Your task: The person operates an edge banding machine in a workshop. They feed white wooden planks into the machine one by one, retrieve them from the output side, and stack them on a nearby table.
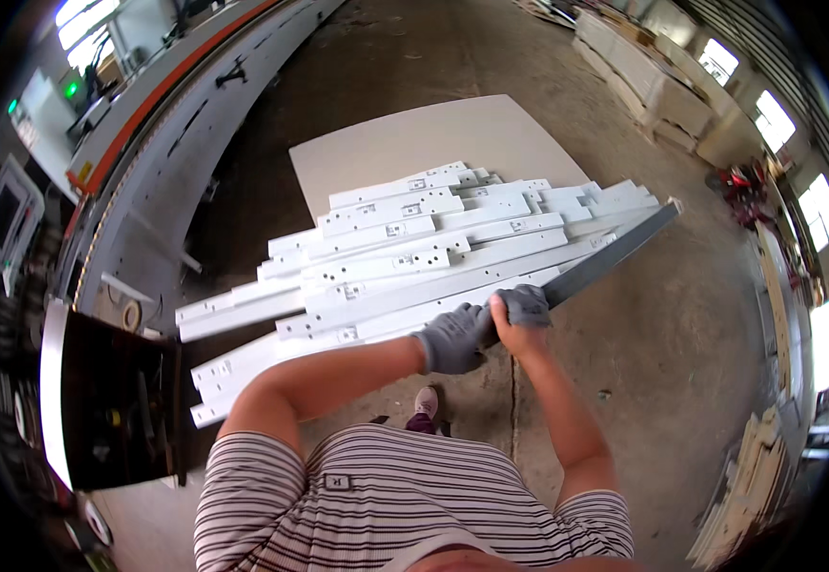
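My left hand (454,339), in a grey glove, is closed at the near end of a long narrow board strip (614,252). Just to its right, my right hand (525,307) grips the same strip, its glove leaving the thumb bare. The strip's dark grey side shows, and it slants up to the far right along the edge of the pile. Beside it lie several white board strips (514,257) with drilled holes and small labels, stacked unevenly. A large beige sheet (433,138) lies beyond and partly under them.
A long machine (195,105) with an orange stripe runs along the left. An open-topped dark box (114,334) stands near left, below a tape roll (131,316). Board stacks (638,81) stand far right, and loose wood strips (743,486) lie near right.
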Demonstrator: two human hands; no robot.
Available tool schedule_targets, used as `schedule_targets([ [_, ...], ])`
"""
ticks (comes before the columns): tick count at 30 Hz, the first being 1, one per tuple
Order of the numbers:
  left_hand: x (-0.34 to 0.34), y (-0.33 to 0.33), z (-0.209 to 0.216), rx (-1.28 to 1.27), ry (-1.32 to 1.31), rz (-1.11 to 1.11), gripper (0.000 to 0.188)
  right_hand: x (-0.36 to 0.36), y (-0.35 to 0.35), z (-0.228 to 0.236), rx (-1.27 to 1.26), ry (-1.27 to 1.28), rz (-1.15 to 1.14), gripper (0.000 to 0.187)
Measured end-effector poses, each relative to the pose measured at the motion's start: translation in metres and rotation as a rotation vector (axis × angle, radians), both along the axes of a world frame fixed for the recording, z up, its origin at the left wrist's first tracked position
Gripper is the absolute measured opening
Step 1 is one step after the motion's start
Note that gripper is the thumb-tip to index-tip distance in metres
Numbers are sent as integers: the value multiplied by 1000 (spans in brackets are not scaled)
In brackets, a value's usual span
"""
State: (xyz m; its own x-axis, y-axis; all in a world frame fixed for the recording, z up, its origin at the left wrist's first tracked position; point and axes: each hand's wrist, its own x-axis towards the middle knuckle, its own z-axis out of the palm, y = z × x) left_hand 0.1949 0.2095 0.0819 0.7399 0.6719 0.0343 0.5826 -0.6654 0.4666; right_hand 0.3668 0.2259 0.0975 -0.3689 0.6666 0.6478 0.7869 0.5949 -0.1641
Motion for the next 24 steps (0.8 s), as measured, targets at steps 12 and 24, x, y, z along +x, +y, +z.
schedule_targets([
  [12,-143,-37,-6,604,-9,504,56,-134,76,-33,-145,-325,-58,63],
  [24,-317,-363,-216,135,272,1244,66,-208,125,-50,-331,-212,-159,67],
])
